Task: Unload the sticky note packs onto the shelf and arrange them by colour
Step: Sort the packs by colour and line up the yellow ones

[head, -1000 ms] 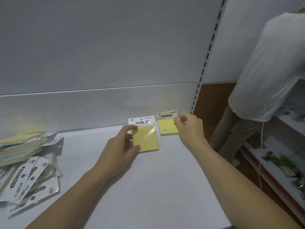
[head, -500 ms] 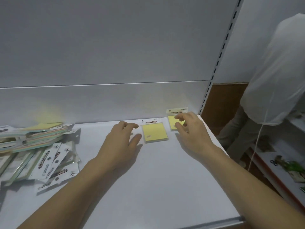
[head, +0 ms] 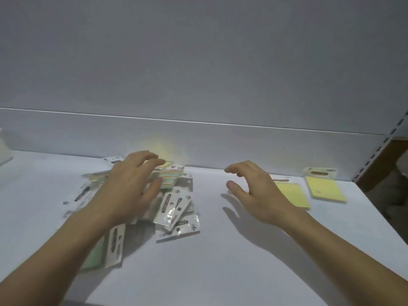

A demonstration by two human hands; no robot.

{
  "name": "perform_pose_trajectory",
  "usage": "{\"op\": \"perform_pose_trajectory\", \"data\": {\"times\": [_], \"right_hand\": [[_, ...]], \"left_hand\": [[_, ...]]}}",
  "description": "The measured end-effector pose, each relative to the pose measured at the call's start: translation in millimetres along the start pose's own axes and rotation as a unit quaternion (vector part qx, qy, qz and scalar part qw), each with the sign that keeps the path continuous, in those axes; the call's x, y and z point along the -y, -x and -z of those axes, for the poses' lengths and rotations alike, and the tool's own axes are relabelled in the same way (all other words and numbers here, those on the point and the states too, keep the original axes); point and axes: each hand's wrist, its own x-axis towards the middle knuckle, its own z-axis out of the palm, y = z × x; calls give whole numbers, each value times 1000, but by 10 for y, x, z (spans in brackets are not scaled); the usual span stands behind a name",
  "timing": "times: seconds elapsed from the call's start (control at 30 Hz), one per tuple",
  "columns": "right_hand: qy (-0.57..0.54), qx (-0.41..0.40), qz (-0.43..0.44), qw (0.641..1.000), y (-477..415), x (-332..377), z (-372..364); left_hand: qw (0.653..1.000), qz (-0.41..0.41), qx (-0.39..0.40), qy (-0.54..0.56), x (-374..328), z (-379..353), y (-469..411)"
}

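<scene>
A loose heap of sticky note packs [head: 174,208] in clear wrappers with white header cards lies on the white shelf [head: 220,261] at centre left. My left hand [head: 130,191] hovers over the heap with fingers spread and relaxed, holding nothing. My right hand [head: 258,191] hangs over bare shelf to the right of the heap, fingers loosely curled, empty. Two yellow packs lie flat by the back wall at the right: one [head: 291,195] partly behind my right hand, the other [head: 324,188] near the shelf's right end.
The shelf's grey back panel [head: 198,74] rises behind everything. A slotted metal upright [head: 379,149] marks the right end, with a brown surface [head: 397,151] beyond it. A pale object [head: 3,149] sits at the far left edge. A green pack [head: 92,255] lies under my left forearm.
Both hands let go of the two yellow packs and moved left. My view swung left too, bringing the heap to the centre. The person at the right is out of view.
</scene>
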Motion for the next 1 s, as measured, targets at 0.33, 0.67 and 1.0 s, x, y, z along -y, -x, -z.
{"op": "perform_pose_trajectory", "data": {"times": [0.33, 0.67, 1.0], "right_hand": [[-79, 32, -16, 996, -817, 732, -700], [15, 168, -153, 974, -1587, 1083, -1255], [5, 42, -144, 989, -1449, 1118, -1433]], "left_hand": [[996, 64, 15, 61, 1074, 91, 316], [982, 89, 17, 164, 1540, 82, 34], [970, 94, 95, 201, 1784, -231, -507]]}}
